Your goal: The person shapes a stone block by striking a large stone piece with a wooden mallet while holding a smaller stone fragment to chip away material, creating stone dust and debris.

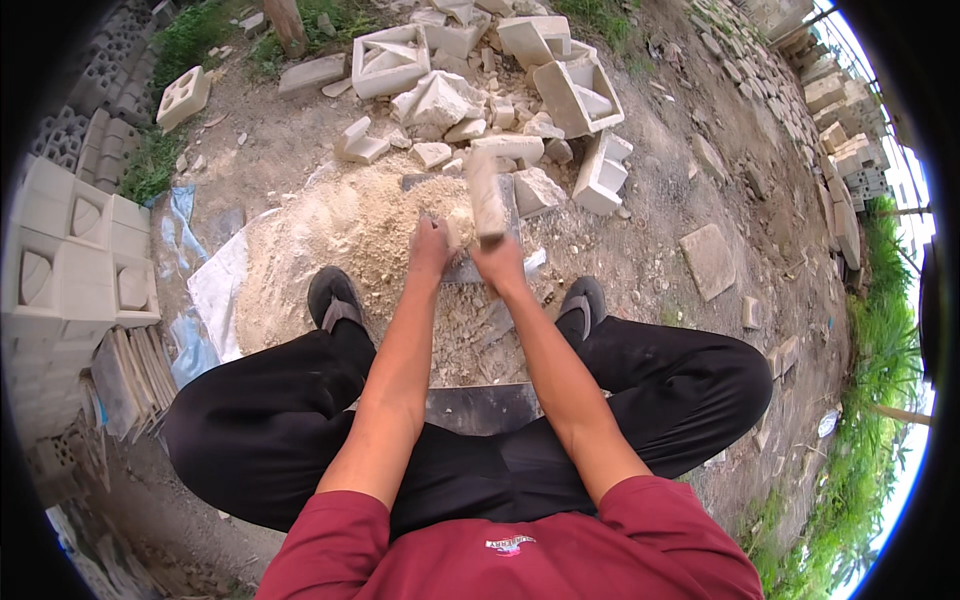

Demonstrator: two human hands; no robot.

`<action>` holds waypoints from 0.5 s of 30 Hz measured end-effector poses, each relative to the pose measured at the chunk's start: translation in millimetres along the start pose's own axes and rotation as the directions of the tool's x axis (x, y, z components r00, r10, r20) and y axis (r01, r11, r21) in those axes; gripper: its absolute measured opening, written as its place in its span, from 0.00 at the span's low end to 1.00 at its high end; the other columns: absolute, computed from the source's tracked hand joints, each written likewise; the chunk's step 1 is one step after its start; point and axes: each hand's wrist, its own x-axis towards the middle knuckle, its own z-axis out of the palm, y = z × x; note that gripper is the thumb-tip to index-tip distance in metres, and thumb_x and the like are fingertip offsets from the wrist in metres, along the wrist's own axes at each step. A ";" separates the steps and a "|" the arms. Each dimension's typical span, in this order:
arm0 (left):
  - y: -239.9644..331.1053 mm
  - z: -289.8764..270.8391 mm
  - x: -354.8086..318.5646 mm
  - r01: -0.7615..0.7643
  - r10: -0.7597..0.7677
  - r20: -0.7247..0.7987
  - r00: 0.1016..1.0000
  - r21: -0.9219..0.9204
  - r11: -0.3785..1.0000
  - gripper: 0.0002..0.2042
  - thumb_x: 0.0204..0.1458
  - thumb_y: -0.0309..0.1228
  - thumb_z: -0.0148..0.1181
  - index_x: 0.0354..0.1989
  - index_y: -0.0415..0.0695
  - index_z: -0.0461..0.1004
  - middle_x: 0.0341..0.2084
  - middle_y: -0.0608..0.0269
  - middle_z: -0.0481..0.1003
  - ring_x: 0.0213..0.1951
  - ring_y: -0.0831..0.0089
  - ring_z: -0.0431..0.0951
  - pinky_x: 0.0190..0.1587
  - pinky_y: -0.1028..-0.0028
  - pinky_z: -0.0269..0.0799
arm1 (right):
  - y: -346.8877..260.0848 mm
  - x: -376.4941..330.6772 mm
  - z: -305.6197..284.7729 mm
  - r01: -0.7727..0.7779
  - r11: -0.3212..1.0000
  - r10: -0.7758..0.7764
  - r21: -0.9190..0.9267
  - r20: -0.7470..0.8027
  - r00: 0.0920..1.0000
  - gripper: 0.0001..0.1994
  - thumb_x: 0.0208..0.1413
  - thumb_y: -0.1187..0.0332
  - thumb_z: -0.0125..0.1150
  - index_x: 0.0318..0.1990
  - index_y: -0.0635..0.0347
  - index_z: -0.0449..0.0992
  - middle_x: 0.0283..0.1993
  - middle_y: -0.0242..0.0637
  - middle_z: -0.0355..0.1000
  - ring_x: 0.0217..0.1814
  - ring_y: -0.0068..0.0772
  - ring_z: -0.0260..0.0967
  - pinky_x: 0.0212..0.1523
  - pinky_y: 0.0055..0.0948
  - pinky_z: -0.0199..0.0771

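Note:
My right hand (498,262) is closed on a mallet-like tool (487,200), thick and pale brown. Motion smears it, so its exact kind is unclear. Close beside it, my left hand (430,246) is curled with the fingers together against a pale stone chunk (461,226). Both hands are over a dark flat slab (463,270) on the ground between my feet. Crumbled, sandy-coloured rubble (340,225) is heaped to the left of the slab and partly covers it.
Broken pale blocks (440,100) pile up beyond my hands. A white sheet (222,290) lies under the rubble. Moulded blocks (85,250) are stacked at the left, with thin slabs (130,380) leaning below. A flat stone (707,262) lies on the right.

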 end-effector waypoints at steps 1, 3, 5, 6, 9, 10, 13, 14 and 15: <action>-5.0 -2.1 2.7 -0.014 0.014 -0.023 1.000 0.016 1.000 0.28 0.40 0.35 0.73 0.50 0.40 0.72 0.39 0.48 0.68 0.43 0.50 0.73 0.46 0.58 0.72 | 2.1 -0.3 -1.3 -0.049 0.999 0.049 0.002 0.088 0.995 0.20 0.41 0.60 0.69 0.35 0.71 0.78 0.32 0.45 0.79 0.32 0.39 0.78 0.33 0.33 0.78; -21.0 -3.0 -0.3 -0.030 0.032 -0.053 0.998 0.053 0.998 0.27 0.39 0.36 0.73 0.50 0.42 0.72 0.40 0.47 0.69 0.43 0.50 0.73 0.46 0.58 0.72 | -2.1 -3.1 -12.4 -0.156 0.988 0.153 -0.013 0.275 0.949 0.21 0.41 0.60 0.69 0.36 0.71 0.78 0.33 0.45 0.79 0.32 0.38 0.78 0.35 0.33 0.79; -28.5 -8.2 2.0 -0.023 0.023 0.021 1.000 0.012 1.000 0.27 0.38 0.35 0.74 0.49 0.44 0.73 0.39 0.48 0.69 0.43 0.51 0.73 0.46 0.59 0.72 | -14.6 11.1 -30.3 -0.319 0.939 0.252 0.127 0.374 0.893 0.18 0.42 0.63 0.68 0.33 0.72 0.78 0.28 0.45 0.77 0.27 0.33 0.77 0.28 0.32 0.77; -30.4 -10.6 3.0 -0.033 0.033 0.045 0.998 -0.007 0.999 0.28 0.36 0.34 0.76 0.49 0.44 0.74 0.38 0.50 0.69 0.42 0.53 0.73 0.45 0.61 0.72 | -16.5 15.5 -35.5 -0.334 0.911 0.231 0.240 0.374 0.898 0.17 0.42 0.63 0.67 0.33 0.72 0.78 0.26 0.45 0.77 0.24 0.33 0.76 0.26 0.31 0.76; -35.0 -12.0 5.3 0.000 0.013 0.088 0.996 -0.141 0.990 0.30 0.32 0.33 0.79 0.49 0.45 0.76 0.38 0.53 0.69 0.40 0.56 0.73 0.43 0.63 0.73 | -33.2 23.3 -38.8 -0.316 0.817 0.201 0.482 0.276 0.940 0.16 0.42 0.64 0.66 0.32 0.72 0.78 0.23 0.44 0.76 0.21 0.33 0.74 0.23 0.30 0.74; -38.6 -10.8 5.0 0.053 -0.034 0.101 0.994 -0.194 0.980 0.30 0.32 0.33 0.79 0.49 0.44 0.76 0.38 0.53 0.69 0.40 0.56 0.73 0.43 0.63 0.73 | -43.5 22.3 -35.0 -0.290 0.786 0.193 0.547 0.229 0.954 0.16 0.42 0.63 0.66 0.32 0.71 0.78 0.22 0.43 0.75 0.20 0.33 0.74 0.23 0.30 0.74; -38.9 -5.2 9.2 -0.028 0.036 0.060 0.998 -0.138 0.990 0.29 0.34 0.34 0.78 0.49 0.43 0.75 0.38 0.53 0.69 0.39 0.56 0.73 0.42 0.63 0.72 | -22.2 8.0 -9.4 -0.252 0.894 0.197 0.371 0.181 0.964 0.16 0.43 0.63 0.65 0.30 0.71 0.78 0.23 0.44 0.76 0.22 0.32 0.75 0.26 0.32 0.76; -38.8 -4.2 8.6 -0.084 0.087 0.038 0.995 -0.077 0.993 0.28 0.35 0.34 0.77 0.48 0.42 0.75 0.38 0.52 0.69 0.38 0.56 0.73 0.42 0.63 0.72 | -8.8 -1.4 -1.7 -0.149 0.950 0.116 0.274 0.134 0.984 0.15 0.43 0.63 0.65 0.30 0.71 0.78 0.23 0.43 0.76 0.21 0.32 0.75 0.24 0.32 0.75; -34.8 -4.0 10.4 -0.097 0.099 0.018 0.995 -0.055 0.994 0.27 0.37 0.34 0.77 0.48 0.42 0.75 0.38 0.52 0.70 0.38 0.56 0.73 0.41 0.64 0.73 | 7.7 -12.3 3.7 -0.047 0.985 0.032 0.167 0.090 0.995 0.14 0.44 0.64 0.65 0.29 0.70 0.78 0.22 0.42 0.75 0.20 0.31 0.74 0.22 0.31 0.74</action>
